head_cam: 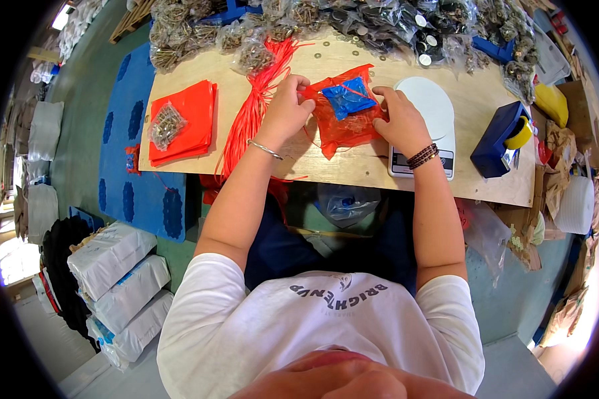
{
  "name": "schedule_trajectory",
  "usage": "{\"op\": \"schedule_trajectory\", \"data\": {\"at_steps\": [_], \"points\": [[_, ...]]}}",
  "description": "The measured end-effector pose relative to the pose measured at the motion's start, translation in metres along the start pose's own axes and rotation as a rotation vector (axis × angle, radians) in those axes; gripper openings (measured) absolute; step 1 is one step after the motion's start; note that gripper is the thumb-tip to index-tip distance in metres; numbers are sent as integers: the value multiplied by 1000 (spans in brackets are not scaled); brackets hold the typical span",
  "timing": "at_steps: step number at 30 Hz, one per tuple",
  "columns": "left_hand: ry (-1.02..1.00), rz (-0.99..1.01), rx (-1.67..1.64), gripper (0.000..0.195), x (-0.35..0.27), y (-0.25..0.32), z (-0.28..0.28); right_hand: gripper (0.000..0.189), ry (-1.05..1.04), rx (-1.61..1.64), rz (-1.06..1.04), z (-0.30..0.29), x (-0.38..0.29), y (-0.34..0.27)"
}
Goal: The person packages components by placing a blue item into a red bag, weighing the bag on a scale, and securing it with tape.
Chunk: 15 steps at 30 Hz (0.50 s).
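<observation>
A translucent red plastic bag (337, 132) lies on the wooden table between my hands, with a blue plastic packet (348, 97) on or in its upper part; I cannot tell which. A thin red strip crosses the packet. My left hand (290, 107) has its fingers at the bag's left upper edge, and my right hand (402, 117) touches its right edge. Further left lies a bundle of red plastic strips (252, 109). A stack of flat red bags (189, 129) at the table's left bears a clear bag of small metal hardware (166, 125).
Heaps of bagged metal hardware (299, 15) line the table's far side, with loose washers (318, 56) before them. A white digital scale (429, 109) stands beside my right hand. Further right is a blue tape dispenser (499, 137). A blue plastic pallet (130, 124) lies left of the table.
</observation>
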<state>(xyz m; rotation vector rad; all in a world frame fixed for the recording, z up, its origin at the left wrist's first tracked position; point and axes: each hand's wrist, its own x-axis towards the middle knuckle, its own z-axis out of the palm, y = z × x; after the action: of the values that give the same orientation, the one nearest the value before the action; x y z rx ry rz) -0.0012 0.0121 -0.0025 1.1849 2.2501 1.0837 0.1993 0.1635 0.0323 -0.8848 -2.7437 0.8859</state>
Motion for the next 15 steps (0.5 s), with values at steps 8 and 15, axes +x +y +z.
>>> {"op": "schedule_trajectory", "data": {"at_steps": [8, 15], "points": [[-67, -20, -156, 45, 9, -9, 24, 67, 174, -39, -50, 28, 9, -25], [-51, -68, -271, 49, 9, -3, 25, 73, 32, -23, -56, 18, 17, -10]]}}
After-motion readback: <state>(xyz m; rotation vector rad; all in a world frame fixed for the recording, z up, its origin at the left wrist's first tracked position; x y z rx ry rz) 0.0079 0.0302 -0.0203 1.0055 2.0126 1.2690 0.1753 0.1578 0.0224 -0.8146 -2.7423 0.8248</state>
